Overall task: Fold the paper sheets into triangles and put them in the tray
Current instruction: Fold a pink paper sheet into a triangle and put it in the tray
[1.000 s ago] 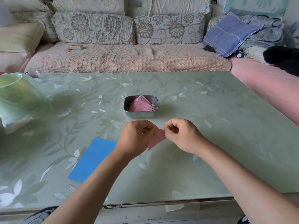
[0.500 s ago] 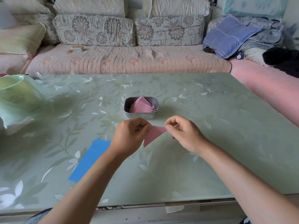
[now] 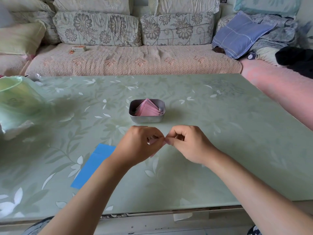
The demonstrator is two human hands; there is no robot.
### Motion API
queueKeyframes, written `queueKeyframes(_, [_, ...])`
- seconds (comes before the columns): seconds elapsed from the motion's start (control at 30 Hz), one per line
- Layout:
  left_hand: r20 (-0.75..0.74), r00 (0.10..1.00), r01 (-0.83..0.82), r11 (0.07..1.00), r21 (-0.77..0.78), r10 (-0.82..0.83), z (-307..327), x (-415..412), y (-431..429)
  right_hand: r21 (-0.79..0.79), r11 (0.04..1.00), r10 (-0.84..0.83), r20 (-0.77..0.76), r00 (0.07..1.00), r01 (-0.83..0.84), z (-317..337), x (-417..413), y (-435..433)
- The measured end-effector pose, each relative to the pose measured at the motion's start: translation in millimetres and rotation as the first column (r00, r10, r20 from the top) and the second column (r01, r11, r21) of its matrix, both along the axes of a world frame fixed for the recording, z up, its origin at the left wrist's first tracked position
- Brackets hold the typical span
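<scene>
My left hand (image 3: 138,146) and my right hand (image 3: 188,145) meet fingertip to fingertip above the table, just in front of the tray. Both pinch a small folded pink paper (image 3: 152,141); only a sliver of it shows between the fingers, the rest is hidden by my left hand. The metal tray (image 3: 147,119) stands beyond the hands at the table's middle and holds several folded pink triangles (image 3: 149,109). A flat blue paper sheet (image 3: 93,167) lies on the table to the left of my left forearm.
The green floral glass table (image 3: 220,133) spans the view. A green plastic bag over a container (image 3: 15,102) sits at the far left edge. A sofa with cushions (image 3: 132,60) runs behind the table; a pink-covered seat (image 3: 288,92) lies to the right.
The hands have come together: the pink paper that spread between them half a second ago is now almost fully hidden between the fingertips.
</scene>
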State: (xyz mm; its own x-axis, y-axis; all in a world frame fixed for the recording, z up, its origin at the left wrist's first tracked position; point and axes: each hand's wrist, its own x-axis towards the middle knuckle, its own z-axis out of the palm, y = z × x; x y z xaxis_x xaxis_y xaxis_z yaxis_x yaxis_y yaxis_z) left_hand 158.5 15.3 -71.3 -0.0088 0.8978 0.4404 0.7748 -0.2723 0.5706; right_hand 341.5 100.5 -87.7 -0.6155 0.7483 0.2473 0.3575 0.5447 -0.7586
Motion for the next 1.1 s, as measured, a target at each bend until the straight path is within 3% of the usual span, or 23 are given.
queueKeyframes(0.47, [0.033, 0.983, -0.176, 0.975, -0.135, 0.182, 5.8, -30.5, -1.0, -0.055, 0.996, -0.067, -0.018, 0.998, 0.066, 0.9, 3.0, 8.8])
queueKeyframes(0.6, [0.251, 0.943, -0.180, 0.969, -0.167, 0.219, -0.1, -17.5, 2.8, -0.119, 0.990, -0.090, -0.110, 0.990, 0.077, 0.2, 4.2, 11.9])
queueKeyframes(0.7, [0.465, 0.855, -0.156, 0.969, -0.192, 0.230, -3.7, -4.0, 7.4, -0.178, 0.982, -0.101, -0.169, 0.980, 0.070, 0.0, 1.5, 9.0])
queueKeyframes(0.83, [0.632, 0.735, -0.138, 0.966, -0.218, 0.248, -8.5, 5.8, 9.4, -0.248, 0.967, -0.104, -0.187, 0.977, 0.056, 1.7, 0.8, 10.4])
queueKeyframes(0.97, [0.530, 0.805, -0.185, 0.961, -0.204, 0.267, -12.1, 7.3, 9.5, -0.271, 0.961, -0.096, -0.119, 0.988, 0.061, 0.1, 0.7, 9.6])
queueKeyframes(1.1, [0.371, 0.902, -0.162, 0.969, -0.185, 0.221, -12.8, 12.5, 7.5, -0.244, 0.969, -0.093, -0.188, 0.978, 0.045, 1.7, -3.7, 4.1])
